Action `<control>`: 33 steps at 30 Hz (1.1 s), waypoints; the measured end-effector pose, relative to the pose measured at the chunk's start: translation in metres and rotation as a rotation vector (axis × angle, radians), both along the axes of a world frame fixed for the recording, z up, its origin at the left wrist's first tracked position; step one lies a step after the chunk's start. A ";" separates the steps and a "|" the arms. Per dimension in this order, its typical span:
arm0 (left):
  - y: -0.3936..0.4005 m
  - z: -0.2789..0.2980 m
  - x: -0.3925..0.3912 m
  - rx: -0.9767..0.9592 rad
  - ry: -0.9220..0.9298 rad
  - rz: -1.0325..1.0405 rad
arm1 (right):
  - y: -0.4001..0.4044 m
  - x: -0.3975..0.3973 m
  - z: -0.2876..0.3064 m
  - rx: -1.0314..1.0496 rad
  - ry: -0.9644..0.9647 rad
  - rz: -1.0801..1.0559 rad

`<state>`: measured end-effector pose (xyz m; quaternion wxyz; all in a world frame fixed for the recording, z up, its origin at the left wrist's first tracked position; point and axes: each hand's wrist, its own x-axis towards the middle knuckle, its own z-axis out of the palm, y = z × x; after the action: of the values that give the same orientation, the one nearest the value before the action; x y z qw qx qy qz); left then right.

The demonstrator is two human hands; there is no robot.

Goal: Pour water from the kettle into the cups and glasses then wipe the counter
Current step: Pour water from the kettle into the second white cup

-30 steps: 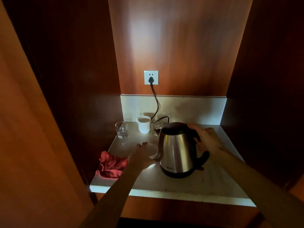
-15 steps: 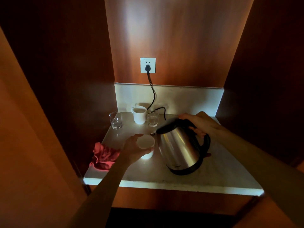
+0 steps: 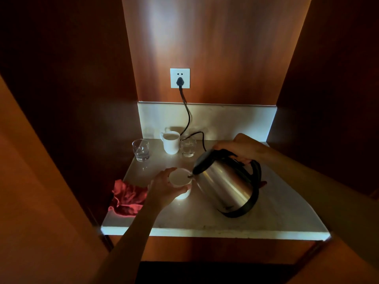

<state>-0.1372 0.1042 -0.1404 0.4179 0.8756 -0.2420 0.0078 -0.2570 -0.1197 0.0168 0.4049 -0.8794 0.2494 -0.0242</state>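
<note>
Kettle point(image 3: 225, 181) is now up off the table point(image 3: 205, 220) and tipped hard to the left, spout right over the rim of the near white cup point(image 3: 180, 178). A second ago it stood upright on the table; half a second ago you'd only started the tilt. So the pour into this cup is starting, though I can't make out a stream in the dim light.

Your right hand point(image 3: 242, 147) is wrapped round the black handle at the top, fingers curled tight on it. Your left hand point(image 3: 164, 188) is cupped round the near cup, thumb and fingers curled on its side, steadying it. Cup looks slightly raised or tilted toward the spout; can't tell if its base touches the table.

Far side: a white mug point(image 3: 170, 142) with liquid in it, a glass point(image 3: 188, 147) just right of it, and another glass point(image 3: 141, 150) off to the left, both with some water low down. My read: those three are done and this cup is the last to fill.

Red cloth point(image 3: 128, 198) lies bunched at the near left edge, just beside your left wrist, untouched, so the wipe is not yet done.

Black cord point(image 3: 187, 117) runs from the wall socket point(image 3: 179, 78) down behind the mug and toward the right, where the kettle hides it.

Watch the spout: it sits at the cup's right rim, so a fast tip could spill on the table.
</note>
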 end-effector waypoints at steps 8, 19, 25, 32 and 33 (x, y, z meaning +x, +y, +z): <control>0.001 0.000 -0.001 -0.029 0.034 -0.004 | -0.003 0.013 0.007 -0.137 0.082 0.073; 0.000 -0.004 0.004 -0.063 0.072 -0.015 | 0.002 0.036 0.022 -0.269 0.171 0.162; 0.000 -0.006 0.005 -0.073 0.074 -0.022 | 0.008 0.045 0.030 -0.323 0.219 0.198; -0.001 -0.008 0.005 -0.048 0.045 -0.023 | 0.013 0.050 0.037 -0.353 0.240 0.227; -0.001 -0.009 0.006 -0.051 0.041 -0.020 | 0.013 0.051 0.037 -0.357 0.244 0.225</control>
<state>-0.1312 0.1030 -0.1491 0.4448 0.8622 -0.2421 -0.0082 -0.2061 -0.1066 0.0539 0.2099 -0.9557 0.1886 0.0839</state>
